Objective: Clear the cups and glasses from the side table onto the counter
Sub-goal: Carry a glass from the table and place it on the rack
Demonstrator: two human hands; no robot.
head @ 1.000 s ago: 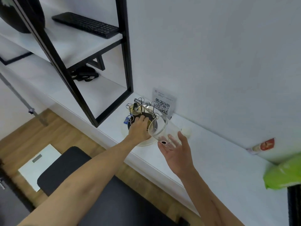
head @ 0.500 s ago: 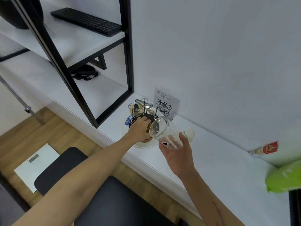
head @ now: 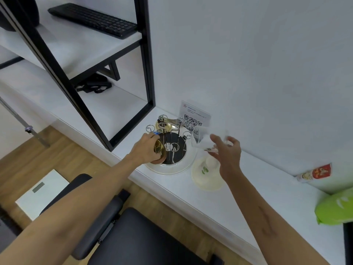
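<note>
My right hand [head: 227, 152] holds a clear drinking glass [head: 203, 137] tilted on its side above the white counter [head: 248, 190], its mouth turned toward the cup rack. My left hand [head: 145, 150] grips a small gold cup [head: 158, 147] at the left edge of a round metal cup rack [head: 172, 138] with wire loops. The rack stands on a clear round tray [head: 170, 169]. Just below my right hand lies a white saucer [head: 207, 176] with a small white cup [head: 210, 162] on it.
A QR-code sign [head: 193, 119] leans on the wall behind the rack. A black shelf frame [head: 147, 54] rises at the left, with a keyboard [head: 93, 19] on its upper shelf. A green bag [head: 334, 209] and a red sachet [head: 315, 172] lie at the right. A black seat [head: 133, 238] stands below.
My right hand has lifted the clear glass up and to the right, uncovering the white saucer and cup beneath. My left hand stays at the rack, now with the gold cup showing in it.
</note>
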